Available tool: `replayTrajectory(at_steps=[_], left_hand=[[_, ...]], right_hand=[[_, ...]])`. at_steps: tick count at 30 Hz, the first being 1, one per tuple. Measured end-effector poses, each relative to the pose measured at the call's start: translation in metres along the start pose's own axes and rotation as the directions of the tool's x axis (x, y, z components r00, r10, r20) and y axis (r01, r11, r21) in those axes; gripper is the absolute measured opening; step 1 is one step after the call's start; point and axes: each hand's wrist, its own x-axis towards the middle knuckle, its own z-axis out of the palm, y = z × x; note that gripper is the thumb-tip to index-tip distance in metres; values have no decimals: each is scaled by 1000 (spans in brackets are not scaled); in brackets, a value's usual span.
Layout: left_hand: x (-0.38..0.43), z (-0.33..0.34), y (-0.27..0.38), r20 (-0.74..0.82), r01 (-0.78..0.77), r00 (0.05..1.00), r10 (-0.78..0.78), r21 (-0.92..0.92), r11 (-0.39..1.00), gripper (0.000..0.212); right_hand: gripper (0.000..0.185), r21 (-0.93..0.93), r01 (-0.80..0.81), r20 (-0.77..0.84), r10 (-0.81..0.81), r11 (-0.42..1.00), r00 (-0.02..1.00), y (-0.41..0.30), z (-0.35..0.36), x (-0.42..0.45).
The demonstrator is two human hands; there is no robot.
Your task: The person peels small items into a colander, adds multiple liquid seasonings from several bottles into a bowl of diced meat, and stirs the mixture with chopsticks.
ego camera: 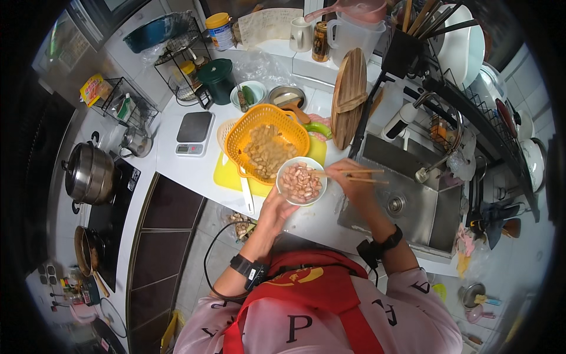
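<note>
My left hand (pixel 275 213) supports a small white bowl (pixel 323 192) from its near left side. Inside the bowl lie pinkish kernels (pixel 301 180), peanuts or beans. In my right hand (pixel 347 177) is a pair of wooden chopsticks (pixel 372 171), whose tips reach over the bowl's right rim. Just behind the bowl, a yellow plastic colander (pixel 235 132) holds many wet-looking tan pieces (pixel 267 148), which look like unshelled peanuts. Beneath it shows a yellow-green cutting board (pixel 225 173). A white-handled utensil (pixel 247 194) sticks out toward the counter's front edge.
A digital kitchen scale (pixel 193 132) stands left of the colander. Behind are a small bowl with green peppers (pixel 248 94), a metal bowl (pixel 294 92) and an upright round wooden board (pixel 349 99). The steel sink (pixel 415 217) is right; a steamer pot (pixel 86 172) stands far left.
</note>
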Motion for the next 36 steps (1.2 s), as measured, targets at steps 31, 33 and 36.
replayTrajectory(at_steps=[31,33,36], left_hand=[[-9,8,-4,-29,-16,999,16,18,1000,59],[-7,8,-4,-9,2,1000,-1,61,998,59],[-8,9,-1,-11,34,999,-33,65,997,59]], right_hand=[[19,101,-277,-25,281,955,959,-13,9,-15],[20,171,-281,-17,288,944,957,-2,29,-18],[9,148,-247,-33,254,958,967,-20,28,-12]])
